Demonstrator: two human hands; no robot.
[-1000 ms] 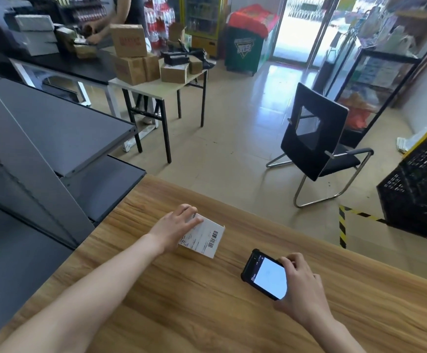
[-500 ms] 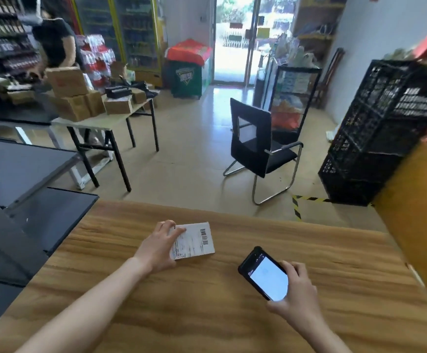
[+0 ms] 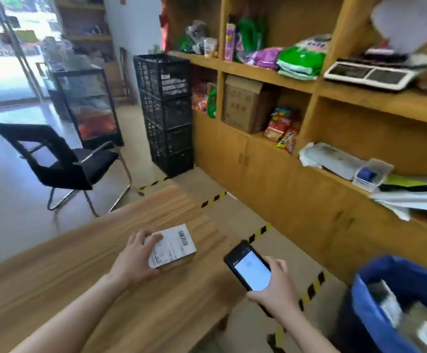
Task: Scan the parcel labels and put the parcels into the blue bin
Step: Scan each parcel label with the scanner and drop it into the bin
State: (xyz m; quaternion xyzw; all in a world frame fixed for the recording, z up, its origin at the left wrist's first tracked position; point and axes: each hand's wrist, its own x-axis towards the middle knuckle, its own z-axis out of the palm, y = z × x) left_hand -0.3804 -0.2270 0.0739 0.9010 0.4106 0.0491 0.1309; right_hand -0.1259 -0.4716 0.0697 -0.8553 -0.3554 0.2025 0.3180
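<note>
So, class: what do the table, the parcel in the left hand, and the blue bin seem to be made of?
Table: wood or wood-look laminate, matt, with visible grain lines.
Parcel: probably a cardboard box, its top covered by a white paper label with a barcode.
Blue bin: dark body, likely plastic, lined with a thin glossy blue bag, creased at the rim.

Barcode on parcel (image 3: 172,245) label; print unreadable.
</note>
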